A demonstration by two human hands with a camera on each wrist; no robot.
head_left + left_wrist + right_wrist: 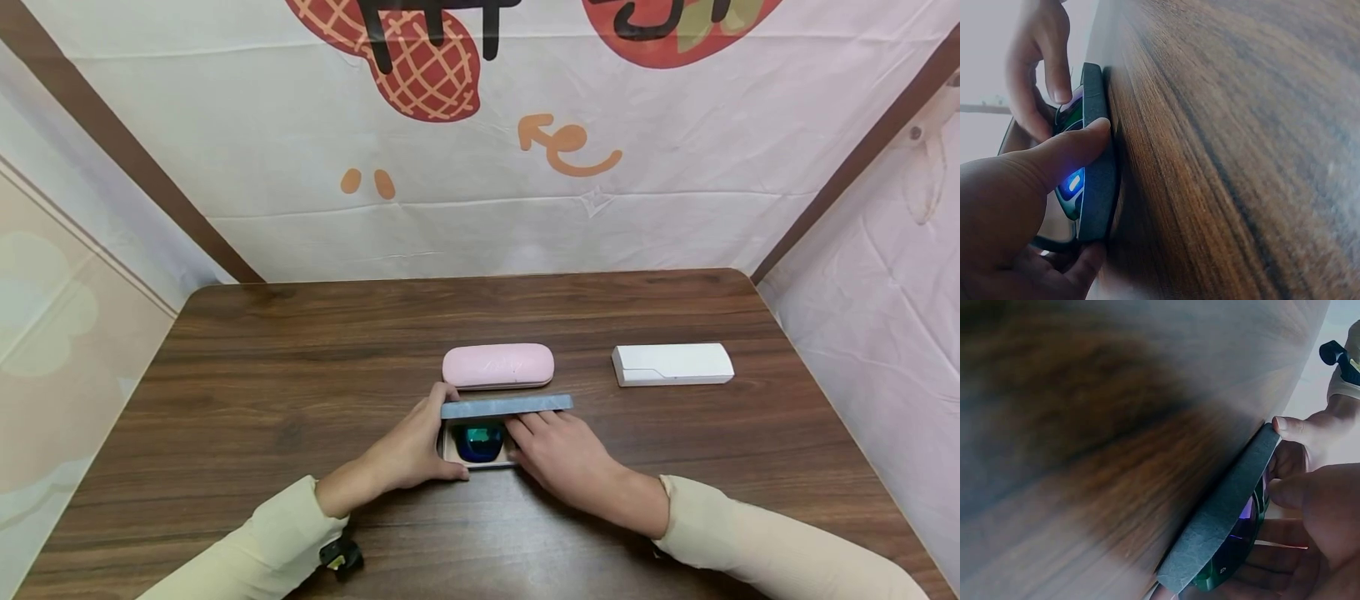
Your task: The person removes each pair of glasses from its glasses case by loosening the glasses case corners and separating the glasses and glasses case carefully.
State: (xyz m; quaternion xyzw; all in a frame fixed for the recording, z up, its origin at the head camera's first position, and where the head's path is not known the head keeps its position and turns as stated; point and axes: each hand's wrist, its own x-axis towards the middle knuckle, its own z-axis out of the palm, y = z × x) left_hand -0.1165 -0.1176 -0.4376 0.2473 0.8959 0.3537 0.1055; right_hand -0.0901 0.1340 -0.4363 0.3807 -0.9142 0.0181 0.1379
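A blue-grey glasses case (506, 406) sits lid raised near the middle of the table. Inside its pale interior lie sunglasses with shiny blue-green lenses (480, 442). My left hand (408, 446) grips the case's left end, its thumb over the front wall (1099, 181) and its other fingers around the back. At the opposite end, my right hand (566, 454) reaches in under the lid and holds the right end of the sunglasses between thumb and fingers. The right wrist view shows that thumb close at the frame, above the case's front wall (1216, 525). The lid hides some fingertips.
A pink glasses case (498, 365) lies closed just behind the blue-grey one. Farther right is a white case (673, 364), also closed. The wooden table (300, 350) ends at a printed cloth (480, 233) along the back.
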